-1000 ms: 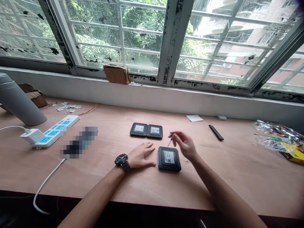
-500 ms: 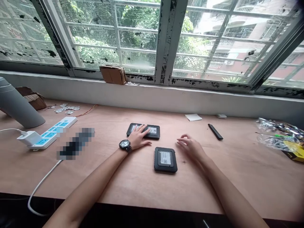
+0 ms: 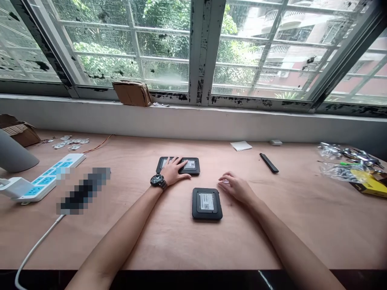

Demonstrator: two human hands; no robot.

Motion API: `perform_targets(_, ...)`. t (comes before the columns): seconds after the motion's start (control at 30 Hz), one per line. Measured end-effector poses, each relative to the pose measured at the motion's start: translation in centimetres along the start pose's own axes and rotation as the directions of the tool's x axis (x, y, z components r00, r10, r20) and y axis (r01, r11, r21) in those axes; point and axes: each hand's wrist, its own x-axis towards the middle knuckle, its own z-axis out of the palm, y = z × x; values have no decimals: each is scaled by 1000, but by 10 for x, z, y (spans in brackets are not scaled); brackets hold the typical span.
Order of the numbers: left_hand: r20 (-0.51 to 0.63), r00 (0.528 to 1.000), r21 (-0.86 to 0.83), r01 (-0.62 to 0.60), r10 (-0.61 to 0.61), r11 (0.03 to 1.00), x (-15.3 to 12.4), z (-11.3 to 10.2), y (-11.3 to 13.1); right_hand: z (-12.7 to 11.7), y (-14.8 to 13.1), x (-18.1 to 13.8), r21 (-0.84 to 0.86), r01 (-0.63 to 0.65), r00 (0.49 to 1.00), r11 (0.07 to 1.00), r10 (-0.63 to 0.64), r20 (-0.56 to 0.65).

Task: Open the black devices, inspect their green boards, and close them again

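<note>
My left hand (image 3: 173, 171), with a watch (image 3: 158, 181) on its wrist, lies spread over two flat black rectangular cases (image 3: 196, 166) placed side by side. Its fingers rest on their tops and partly cover their white labels. Closer to me, a third black case (image 3: 207, 204) lies flat with its white label facing up. Just beyond that case's right edge, my right hand (image 3: 236, 187) rests on the table, fingers loosely bent and a little apart. I see nothing held in it.
On the left are a power strip (image 3: 48, 177), a blurred-out dark object (image 3: 84, 191) with a white cable, and a grey cylinder (image 3: 15, 155). A black bar (image 3: 269, 163), white paper (image 3: 241, 146) and plastic-wrapped items (image 3: 347, 173) lie to the right. A cardboard box (image 3: 132, 93) sits on the sill.
The camera view has shifted, so most things appear farther left. My right hand has come slightly closer to the near case. My left hand stays on the pair.
</note>
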Motion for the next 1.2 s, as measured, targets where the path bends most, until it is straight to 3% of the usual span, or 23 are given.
perform_targets(0.1, 1, 996, -31, -91, 91, 995, -14, -8, 14, -1, -15, -5, 113, 68, 994, 991, -77, 80)
perform_targets(0.2, 6, 978, -195, -204, 209, 959, -43, -17, 38, 1, -27, -9, 177, 38, 981, 984, -70, 181)
perform_targets(0.3, 54, 964, -355, -227, 262, 907, -72, -22, 64, 4, -31, -9, 196, -8, 981, 981, -30, 193)
perform_targets(0.47, 135, 959, -372, -184, 249, 910, -85, -22, 89, 4, -36, -5, 165, -61, 981, 984, 29, 191)
perform_targets(0.8, 65, 986, -368, -119, 154, 922, -89, -10, 103, 25, -67, 10, -219, -42, 993, 975, 65, 99)
perform_targets(1.0, 51, 988, -406, -113, 146, 907, -90, -7, 103, 32, -69, 9, -243, -136, 986, 960, 156, 66)
perform_targets(1.2, 88, 988, -426, -76, 125, 901, -90, -1, 97, 36, -65, 13, -206, -149, 985, 967, 164, 59)
